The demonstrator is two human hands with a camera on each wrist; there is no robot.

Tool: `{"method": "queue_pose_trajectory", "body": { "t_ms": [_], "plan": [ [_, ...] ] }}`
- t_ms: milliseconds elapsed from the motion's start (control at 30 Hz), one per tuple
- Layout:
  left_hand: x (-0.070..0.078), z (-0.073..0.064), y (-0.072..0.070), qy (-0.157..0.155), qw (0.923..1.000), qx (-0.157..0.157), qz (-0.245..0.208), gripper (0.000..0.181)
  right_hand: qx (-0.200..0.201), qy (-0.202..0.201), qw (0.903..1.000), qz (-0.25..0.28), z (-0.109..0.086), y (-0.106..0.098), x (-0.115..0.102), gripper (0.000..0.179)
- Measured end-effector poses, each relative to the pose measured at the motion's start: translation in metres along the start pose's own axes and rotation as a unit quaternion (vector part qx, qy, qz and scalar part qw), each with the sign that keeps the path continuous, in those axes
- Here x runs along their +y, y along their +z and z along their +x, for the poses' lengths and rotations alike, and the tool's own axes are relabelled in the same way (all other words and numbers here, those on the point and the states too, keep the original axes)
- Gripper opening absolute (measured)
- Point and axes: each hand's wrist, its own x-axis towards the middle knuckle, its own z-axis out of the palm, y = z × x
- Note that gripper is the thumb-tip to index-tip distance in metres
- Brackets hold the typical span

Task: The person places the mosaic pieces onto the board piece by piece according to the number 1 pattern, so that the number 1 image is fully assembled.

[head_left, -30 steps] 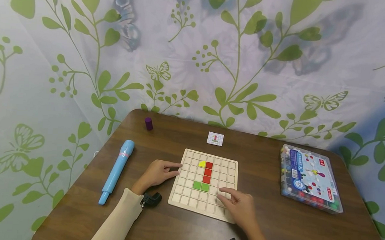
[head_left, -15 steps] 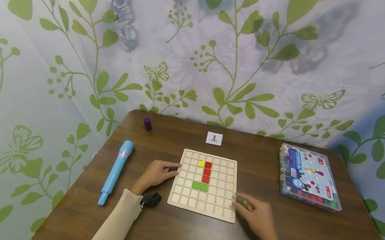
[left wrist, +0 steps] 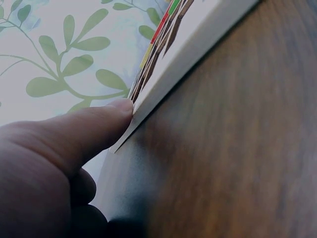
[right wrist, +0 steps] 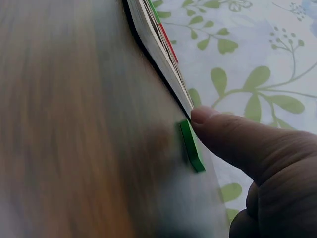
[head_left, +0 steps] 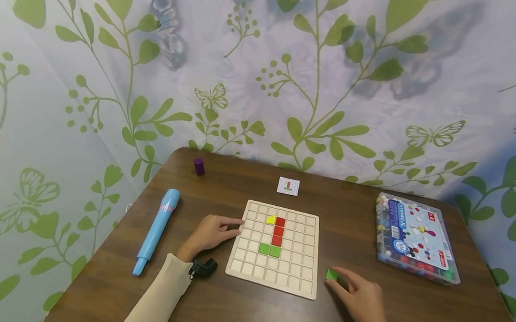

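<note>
A wooden grid board (head_left: 253,278) lies on the table, bearing a yellow tile (head_left: 271,219), a column of red tiles (head_left: 278,231) and green tiles (head_left: 269,249). My left hand (head_left: 211,233) touches the board's left edge with thumb and index fingertips. In the left wrist view, its thumb (left wrist: 94,126) presses against the board's side. Right of the board, my right hand (head_left: 358,292) pinches a loose green tile (head_left: 331,274) between thumb and index finger, low at the tabletop. The right wrist view has this green tile (right wrist: 192,147) edge-on beside the thumb (right wrist: 233,136).
A small card (head_left: 288,186) with a printed coloured grid pattern lies behind the board. At the left are a blue tube-shaped object (head_left: 156,231) and a purple cylinder (head_left: 199,166). A clear plastic case (head_left: 416,240) of coloured balls lies at the right. A patterned cloth hangs behind the table.
My right hand has moved right, off the board's right part, to the loose green tile, its fingertips now on it. My left hand stays at the board's left edge.
</note>
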Motion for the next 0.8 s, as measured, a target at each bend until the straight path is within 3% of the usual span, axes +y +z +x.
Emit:
{"method": "queue_pose_trajectory", "body": {
  "t_ms": [300,800],
  "plan": [
    [-0.0024,-0.0001,0.0024,0.008,0.9999,0.003,0.006,0.032,-0.04,0.035,0.9976,-0.044,-0.0043,-0.0102,0.0028,0.033],
    [0.0011,-0.0012,0.0023,0.0,1.0,0.004,-0.002,0.032,-0.08,0.064,0.9936,-0.047,-0.0029,-0.0092,0.0,0.03]
  ]
}}
